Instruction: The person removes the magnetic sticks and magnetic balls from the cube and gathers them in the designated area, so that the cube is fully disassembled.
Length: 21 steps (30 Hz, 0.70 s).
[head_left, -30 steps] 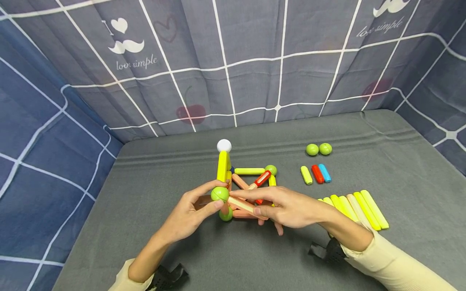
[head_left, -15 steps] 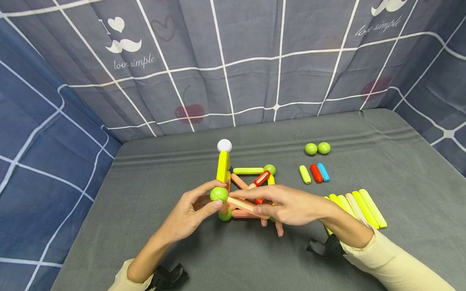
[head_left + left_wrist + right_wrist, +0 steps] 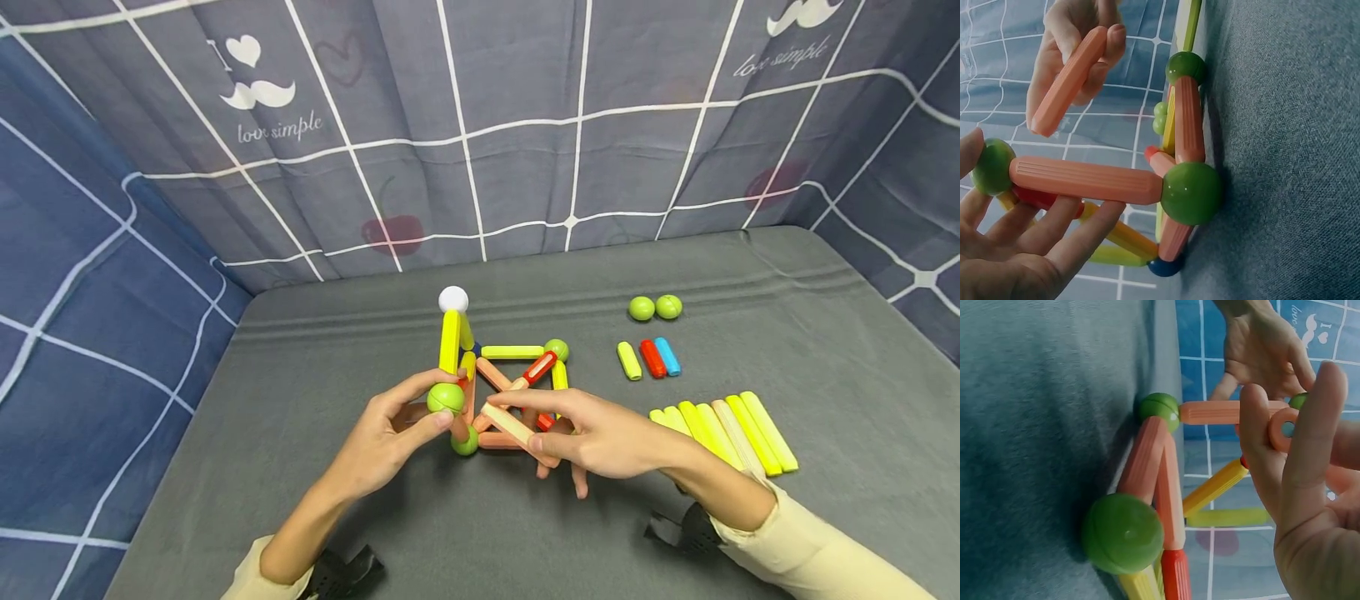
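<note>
Right hand pinches salmon magnetic rod near green ball, exact gap hard to judge; left hand pinches ball. Likely joining step; needs rod end aligned.

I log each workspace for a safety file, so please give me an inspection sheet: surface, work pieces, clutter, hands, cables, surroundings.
Surface: grey cloth, creased toward the back.
Work pieces: a stick-and-ball frame, with a white ball at the back; a loose peach stick, apart from the green ball at the frame's front.
Clutter: two spare green balls, three short sticks and a row of long sticks, all to the right.
Hands: left hand holds the green ball; right hand pinches the peach stick.
Cables: nothing seen.
Surroundings: checked curtain behind and at both sides.
</note>
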Motion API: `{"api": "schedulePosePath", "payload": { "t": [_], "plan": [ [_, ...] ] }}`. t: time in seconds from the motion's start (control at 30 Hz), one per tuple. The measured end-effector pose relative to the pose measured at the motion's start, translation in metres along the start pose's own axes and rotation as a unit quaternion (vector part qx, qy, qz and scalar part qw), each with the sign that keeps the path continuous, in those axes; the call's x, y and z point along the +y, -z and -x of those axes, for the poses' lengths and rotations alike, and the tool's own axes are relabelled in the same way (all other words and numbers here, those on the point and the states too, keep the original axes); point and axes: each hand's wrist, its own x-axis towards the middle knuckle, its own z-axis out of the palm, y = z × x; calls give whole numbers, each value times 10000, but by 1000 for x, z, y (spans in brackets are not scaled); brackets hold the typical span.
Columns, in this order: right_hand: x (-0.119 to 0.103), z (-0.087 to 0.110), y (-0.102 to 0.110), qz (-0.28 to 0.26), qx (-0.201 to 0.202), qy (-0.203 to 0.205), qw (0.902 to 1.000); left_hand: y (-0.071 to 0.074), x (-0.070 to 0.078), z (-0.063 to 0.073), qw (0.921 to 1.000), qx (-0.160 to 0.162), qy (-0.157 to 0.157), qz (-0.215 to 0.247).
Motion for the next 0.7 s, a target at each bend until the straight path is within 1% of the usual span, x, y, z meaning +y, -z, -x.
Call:
{"api": "schedulePosePath", "payload": {
  "t": [0.07,0.23,0.5,0.7],
  "plan": [
    [2,3,1,32,18,40,10000,0,-1,0,10000,-13,-13,29],
    [4,10,4,7,72,-129,9999,1,-2,0,9999,-53,-90,91],
    [11,26,13,-220,381,-30,9990,1,-2,0,9998,-88,10,155],
    [23,40,23,171,747,-9,9971,1,-3,-1,9998,-98,31,147]
  ]
}}
